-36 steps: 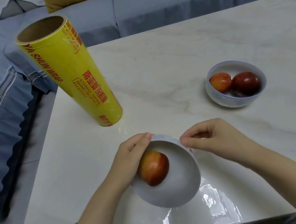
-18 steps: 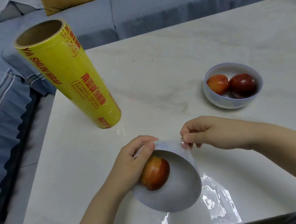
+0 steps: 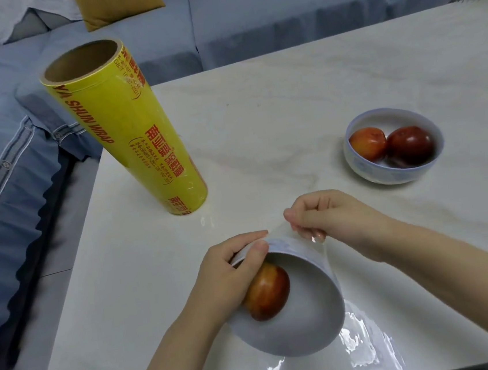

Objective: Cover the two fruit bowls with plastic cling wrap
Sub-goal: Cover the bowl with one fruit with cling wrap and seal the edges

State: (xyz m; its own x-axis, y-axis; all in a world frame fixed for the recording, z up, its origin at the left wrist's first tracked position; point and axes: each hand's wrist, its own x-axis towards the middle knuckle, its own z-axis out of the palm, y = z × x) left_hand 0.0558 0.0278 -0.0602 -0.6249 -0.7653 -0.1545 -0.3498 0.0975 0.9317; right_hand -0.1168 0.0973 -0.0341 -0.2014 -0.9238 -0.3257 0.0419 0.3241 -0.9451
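Clear cling film (image 3: 363, 350) lies crumpled on the marble table (image 3: 288, 104) beneath the near bowl (image 3: 310, 316), which is tipped with its mouth toward the camera and holds one apple (image 3: 267, 292). Head view: the left hand (image 3: 228, 277) grips the bowl's upper rim, thumb on the inner edge; the right hand (image 3: 333, 217) pinches a film edge and draws it over the outer wall beside that rim. Whether film already spans the mouth cannot be told. Step in hand, as judged: sealing the first bowl. The next move calls for pulling the film taut, pressing it to the wall and righting the bowl without losing the apple. The far bowl (image 3: 364, 169), with two fruits, stands uncovered well apart on the right. The yellow wrap roll (image 3: 129, 136) stands upright near the table's left edge, obstructing neither bowl; a blue sofa (image 3: 265, 23) lies behind
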